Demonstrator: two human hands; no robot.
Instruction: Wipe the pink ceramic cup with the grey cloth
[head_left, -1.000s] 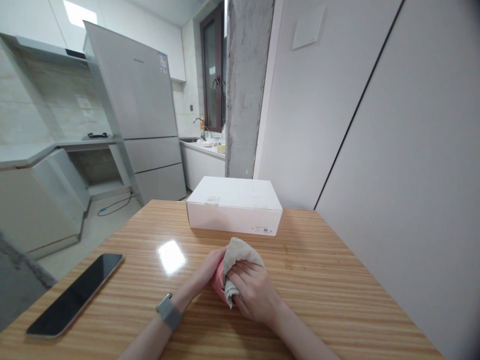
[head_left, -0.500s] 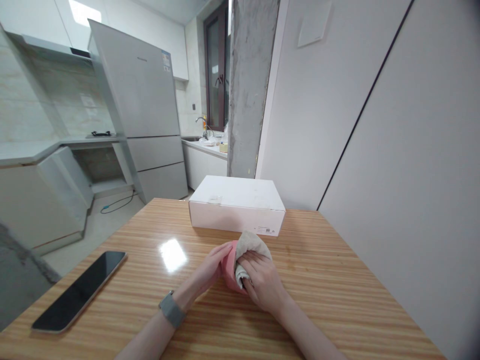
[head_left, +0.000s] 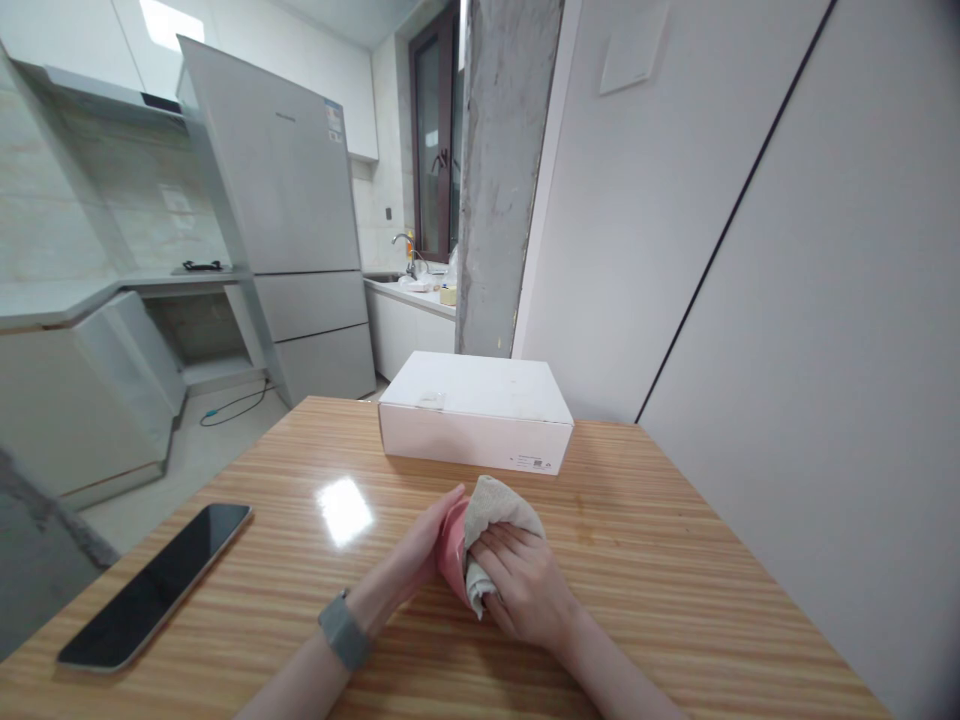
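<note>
My left hand (head_left: 416,548) grips a pink object (head_left: 451,545) that rests on the wooden table (head_left: 645,560); most of it is hidden by my hands. My right hand (head_left: 525,585) presses a beige cloth (head_left: 491,505) against that pink object, and the cloth drapes over its top. A grey watch (head_left: 343,630) sits on my left wrist. Both hands are near the middle of the table, just in front of a white box (head_left: 476,410).
A dark phone (head_left: 154,585) lies face up near the table's left edge. The white box stands at the table's far edge. A wall runs along the right. A fridge (head_left: 281,215) and kitchen counters stand beyond the table.
My right hand and the cloth slid up over the pink object toward the box and then back down toward me. The left hand kept its grip.
</note>
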